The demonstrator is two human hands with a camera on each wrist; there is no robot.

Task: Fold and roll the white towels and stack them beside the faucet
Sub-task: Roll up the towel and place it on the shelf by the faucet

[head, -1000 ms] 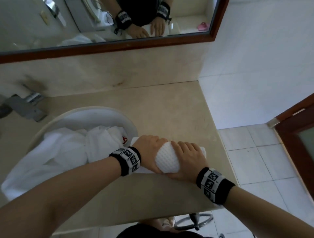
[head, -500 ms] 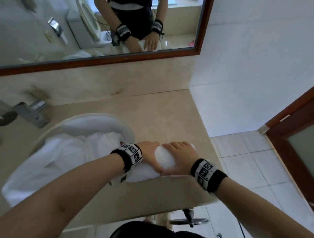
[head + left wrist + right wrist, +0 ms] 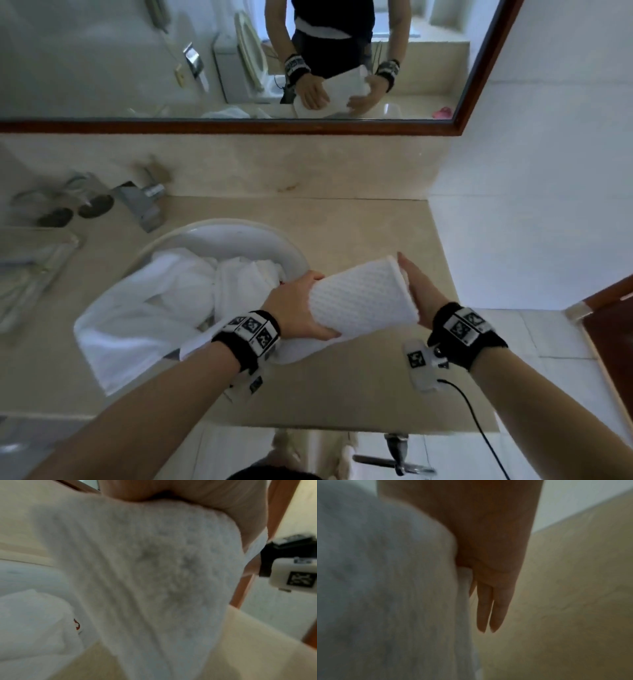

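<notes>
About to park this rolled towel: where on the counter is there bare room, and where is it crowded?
Bare counter lies between the sink rim, the backsplash and the right edge, right of the faucet. A narrower strip runs along the front edge under the wrists. Crowded: loose towels fill the sink and spill over its front-left rim; blurred items sit left of the faucet.

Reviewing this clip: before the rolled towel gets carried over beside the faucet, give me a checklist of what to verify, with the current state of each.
1. Rolled towel wound into a cylinder: ok.
2. Left hand grips one end of the roll: ok.
3. Right hand presses flat, fingers straight, against the other end: ok.
4. Roll lifted off the counter: mostly ok; a loose tail hangs below by the left wrist.
5. Spot beside the faucet free: cannot tell, that area is blurred.
6. Loose towels in the basin not yet rolled: not ok.
</notes>
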